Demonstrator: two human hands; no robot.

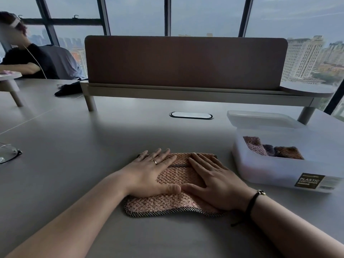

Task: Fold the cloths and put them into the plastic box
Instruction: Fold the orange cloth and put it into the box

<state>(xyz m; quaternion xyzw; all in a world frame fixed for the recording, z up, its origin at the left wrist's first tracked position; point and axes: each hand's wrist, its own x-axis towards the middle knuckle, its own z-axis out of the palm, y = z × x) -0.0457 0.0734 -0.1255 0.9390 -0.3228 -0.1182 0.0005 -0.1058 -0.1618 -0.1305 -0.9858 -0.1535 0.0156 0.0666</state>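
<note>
Left hand (149, 174) and right hand (214, 185), fingers spread flat, press the folded pink knitted cloth with dark braided edging (175, 202), just left of the open translucent plastic box (279, 170). Step: flattening the fold. Next, probably: grasp and lift it into the box.

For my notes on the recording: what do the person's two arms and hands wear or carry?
Both forearms are bare, with no sleeves in view. The left hand wears a thin ring on one finger. The right hand has no ring visible; its wrist carries a black cord bracelet with a small metallic bead.
</note>
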